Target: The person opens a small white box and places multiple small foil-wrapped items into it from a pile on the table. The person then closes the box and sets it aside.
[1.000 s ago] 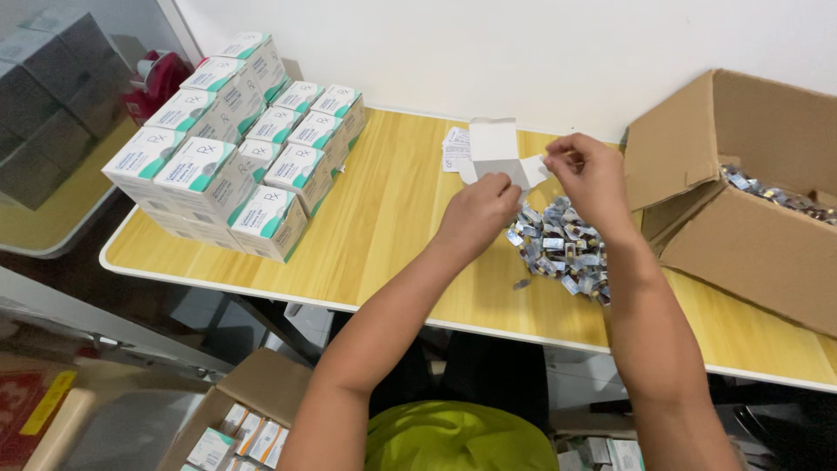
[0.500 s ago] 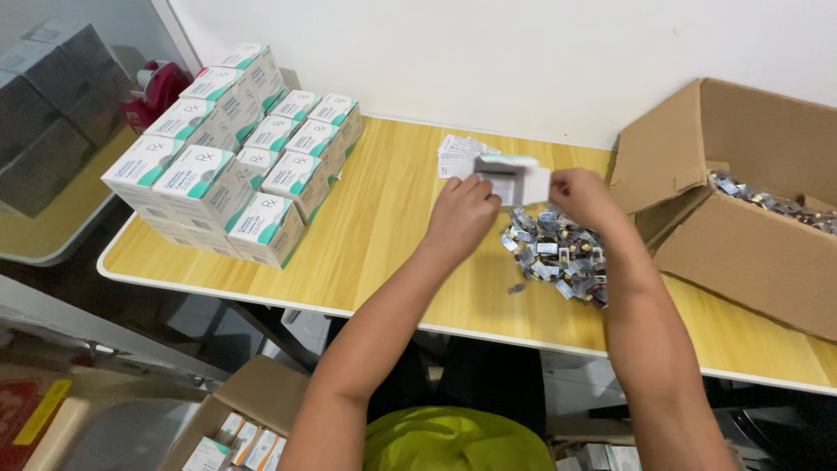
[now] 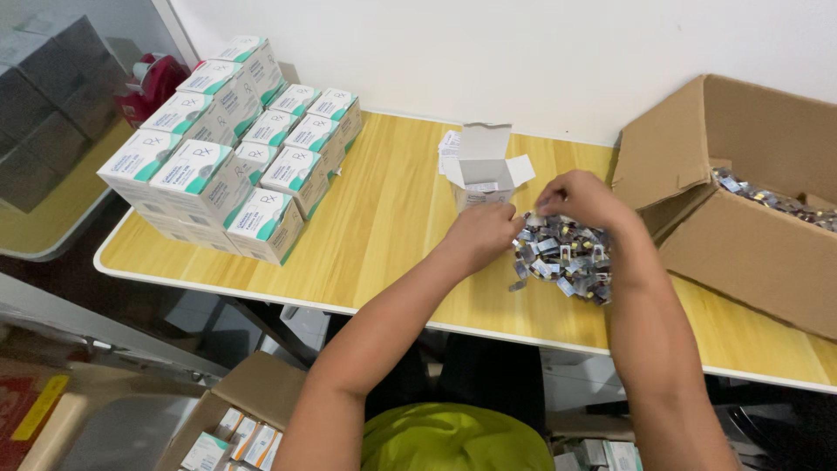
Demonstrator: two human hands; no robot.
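Observation:
A small white carton (image 3: 482,170) stands upright on the wooden table (image 3: 392,227) with its top flaps open. My left hand (image 3: 482,234) rests just in front of it, fingers curled at the near edge of a pile of small silvery-blue packets (image 3: 562,253). My right hand (image 3: 580,199) hovers over the far side of that pile, fingers bent down onto the packets. What the fingers hold is hidden. A stack of white leaflets (image 3: 449,150) lies behind the carton.
Several closed white-and-green boxes (image 3: 235,166) are stacked at the table's left. A large open cardboard box (image 3: 750,209) holding more packets sits at the right. A red tape dispenser (image 3: 153,83) stands far left. Another cardboard box (image 3: 231,419) of cartons is on the floor below.
The open carton was held up in both hands; now it stands on the table. Both hands have dropped onto the pile of packets.

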